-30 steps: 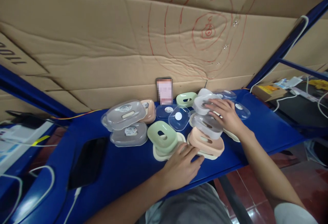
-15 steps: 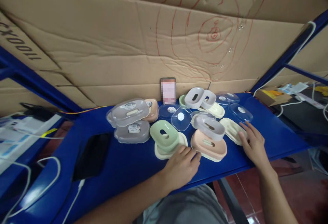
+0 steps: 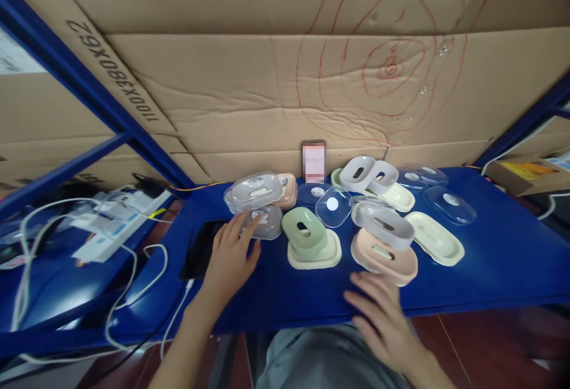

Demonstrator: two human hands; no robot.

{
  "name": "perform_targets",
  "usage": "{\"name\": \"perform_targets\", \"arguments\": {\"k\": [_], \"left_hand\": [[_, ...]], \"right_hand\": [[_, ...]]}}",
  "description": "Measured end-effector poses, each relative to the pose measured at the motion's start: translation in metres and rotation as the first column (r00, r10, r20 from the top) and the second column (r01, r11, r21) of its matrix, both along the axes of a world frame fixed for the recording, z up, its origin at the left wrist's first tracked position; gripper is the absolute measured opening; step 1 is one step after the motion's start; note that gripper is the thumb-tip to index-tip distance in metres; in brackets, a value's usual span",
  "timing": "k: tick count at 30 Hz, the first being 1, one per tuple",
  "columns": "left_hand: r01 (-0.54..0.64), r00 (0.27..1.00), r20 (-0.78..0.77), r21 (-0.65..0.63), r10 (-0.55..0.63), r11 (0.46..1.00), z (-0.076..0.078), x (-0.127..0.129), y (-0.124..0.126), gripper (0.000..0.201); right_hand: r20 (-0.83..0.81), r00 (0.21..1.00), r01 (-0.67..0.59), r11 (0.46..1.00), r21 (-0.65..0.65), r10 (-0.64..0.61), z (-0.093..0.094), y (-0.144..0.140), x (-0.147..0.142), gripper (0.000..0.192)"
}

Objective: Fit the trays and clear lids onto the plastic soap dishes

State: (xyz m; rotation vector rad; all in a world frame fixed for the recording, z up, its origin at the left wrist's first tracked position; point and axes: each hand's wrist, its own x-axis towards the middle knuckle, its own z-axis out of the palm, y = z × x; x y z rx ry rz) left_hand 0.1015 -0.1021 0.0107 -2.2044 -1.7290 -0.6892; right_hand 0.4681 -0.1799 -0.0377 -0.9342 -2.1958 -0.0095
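My left hand [image 3: 232, 253] is at the grey soap box [image 3: 269, 227] with a clear lid, fingertips over its left side and thumb apart. Whether the fingertips press on it I cannot tell. Above it, another lidded grey soap box [image 3: 255, 190] rests beside a peach one [image 3: 288, 190]. My right hand [image 3: 380, 315] is empty, fingers spread, near the table's front edge. Just beyond it lies a peach soap dish [image 3: 371, 253], with a grey dish [image 3: 389, 227] leaning on it. A green dish [image 3: 300, 231] sits tilted on a cream base [image 3: 333, 252] between my hands.
Clear lids [image 3: 333, 206] and a cream tray [image 3: 439, 239] lie on the blue table [image 3: 499, 246]. A phone [image 3: 314, 160] stands against the cardboard; a black phone [image 3: 202, 250] lies at left. White cables [image 3: 129, 294] and a power strip [image 3: 120, 228] are farther left.
My left hand has moved left from the green dish to the lidded grey box. My right hand has left the cream tray and come back toward the front edge. The view has turned left.
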Motion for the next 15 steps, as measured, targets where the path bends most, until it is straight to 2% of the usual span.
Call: {"name": "perform_targets", "arguments": {"k": [2,4,7,10,12,15], "left_hand": [[-0.037,0.998,-0.042,-0.022,0.036,0.999,-0.012,-0.016,-0.007,0.048],[-0.040,0.999,-0.029,-0.005,0.040,0.999,-0.019,-0.019,-0.019,0.044],[0.012,0.994,0.112,-0.001,-0.012,1.000,-0.022,-0.019,-0.037,0.038],[0.076,0.949,0.311,-0.054,-0.055,0.996,-0.021,-0.021,-0.048,0.038],[0.088,0.910,0.412,-0.093,-0.042,0.992,-0.021,-0.024,-0.048,0.039],[0.073,0.881,0.473,-0.117,-0.009,0.990,-0.023,-0.025,-0.040,0.040]], "right_hand": [[0.119,0.979,-0.166,0.986,-0.011,0.166,0.005,-0.002,-0.028,0.039],[0.186,0.953,-0.236,0.971,-0.039,0.239,0.013,-0.001,-0.046,0.033],[0.209,0.939,-0.255,0.960,-0.116,0.275,0.022,0.000,-0.059,0.034],[0.180,0.934,-0.284,0.946,-0.157,0.310,0.026,0.002,-0.071,0.033],[0.185,0.921,-0.313,0.935,-0.169,0.342,0.028,0.007,-0.085,0.032],[0.235,0.910,-0.313,0.937,-0.153,0.342,0.027,0.024,-0.116,0.039]]}}
